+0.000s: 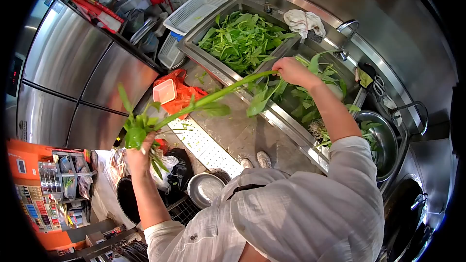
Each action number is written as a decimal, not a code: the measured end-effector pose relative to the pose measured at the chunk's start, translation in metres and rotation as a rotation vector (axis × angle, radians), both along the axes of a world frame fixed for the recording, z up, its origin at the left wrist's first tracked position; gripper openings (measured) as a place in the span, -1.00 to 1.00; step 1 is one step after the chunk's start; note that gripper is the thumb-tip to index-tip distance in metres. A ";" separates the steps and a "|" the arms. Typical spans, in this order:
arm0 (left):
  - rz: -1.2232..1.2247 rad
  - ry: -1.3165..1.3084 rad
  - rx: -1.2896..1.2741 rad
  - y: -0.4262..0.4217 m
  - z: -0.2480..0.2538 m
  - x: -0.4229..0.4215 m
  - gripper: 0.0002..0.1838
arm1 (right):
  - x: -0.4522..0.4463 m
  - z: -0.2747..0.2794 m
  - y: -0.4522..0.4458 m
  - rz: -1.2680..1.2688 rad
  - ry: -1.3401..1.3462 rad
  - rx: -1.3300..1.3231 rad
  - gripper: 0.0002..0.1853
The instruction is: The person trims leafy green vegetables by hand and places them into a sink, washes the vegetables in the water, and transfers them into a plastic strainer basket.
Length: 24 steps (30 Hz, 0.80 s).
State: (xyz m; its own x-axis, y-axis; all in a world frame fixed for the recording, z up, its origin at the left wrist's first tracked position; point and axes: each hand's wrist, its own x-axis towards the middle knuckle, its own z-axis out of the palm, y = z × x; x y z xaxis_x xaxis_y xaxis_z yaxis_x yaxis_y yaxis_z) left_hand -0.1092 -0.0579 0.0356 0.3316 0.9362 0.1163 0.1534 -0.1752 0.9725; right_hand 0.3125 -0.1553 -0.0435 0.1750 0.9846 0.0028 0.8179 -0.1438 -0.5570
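A long green leafy stalk [213,96] stretches between my two hands above the floor. My left hand [141,153] is closed round its leafy lower-left part, with leaves sticking out past the fingers. At the stalk's other end, my right hand [291,72] pinches it over the edge of the middle sink [291,128]. More leafy greens [315,102] lie in that sink, below my right hand. The upper sink [191,48] holds a large heap of cut greens [242,39].
A white basket [199,10] stands beside the upper sink. A white cloth [303,22] lies near the taps. On the floor are a red bag [187,94], a metal pot [206,189] and a black bag [182,165]. A steel bowl [383,140] sits at the right.
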 end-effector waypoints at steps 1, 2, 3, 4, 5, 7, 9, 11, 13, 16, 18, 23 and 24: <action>-0.037 0.003 0.011 -0.005 0.001 0.010 -0.69 | 0.006 -0.007 -0.002 -0.116 -0.071 0.034 -0.80; -0.022 0.023 -0.014 -0.005 -0.005 0.014 -0.70 | 0.013 -0.013 -0.004 -0.210 -0.022 0.049 -0.81; -0.078 0.050 0.003 -0.004 -0.012 0.018 -0.71 | 0.022 -0.022 -0.004 -0.217 -0.019 0.051 -0.81; -0.119 0.086 0.015 -0.008 -0.012 0.026 -0.71 | 0.034 -0.034 -0.004 -0.329 0.190 0.030 -0.81; -0.160 0.119 0.030 -0.013 -0.013 0.035 -0.70 | 0.043 -0.047 -0.006 -0.438 0.398 0.011 -0.81; -0.144 0.185 0.113 -0.016 -0.013 0.042 -0.71 | 0.060 -0.080 -0.019 -0.540 0.606 0.073 -0.81; -0.111 -0.049 -0.031 -0.016 -0.005 0.042 -0.66 | 0.086 -0.110 -0.038 -0.940 0.763 0.403 -0.76; -0.132 -0.047 -0.009 -0.012 -0.006 0.037 -0.65 | 0.087 -0.117 -0.051 -0.917 0.492 0.261 -0.75; -0.082 -0.054 -0.026 -0.016 -0.003 0.039 -0.65 | 0.067 -0.109 -0.060 -0.694 0.174 0.235 -0.73; -0.008 -0.036 -0.061 -0.013 -0.007 0.035 -0.65 | 0.009 -0.067 -0.050 -0.325 0.443 0.208 -0.72; 0.044 -0.067 -0.113 -0.011 -0.005 0.034 -0.64 | -0.015 -0.067 -0.040 -0.211 0.560 0.279 -0.71; 0.102 -0.117 -0.138 -0.012 0.010 0.028 -0.73 | -0.053 -0.071 -0.018 -0.213 0.586 0.431 -0.77; 0.092 -0.123 -0.138 -0.013 0.011 0.026 -0.71 | -0.053 -0.072 -0.017 -0.241 0.580 0.418 -0.77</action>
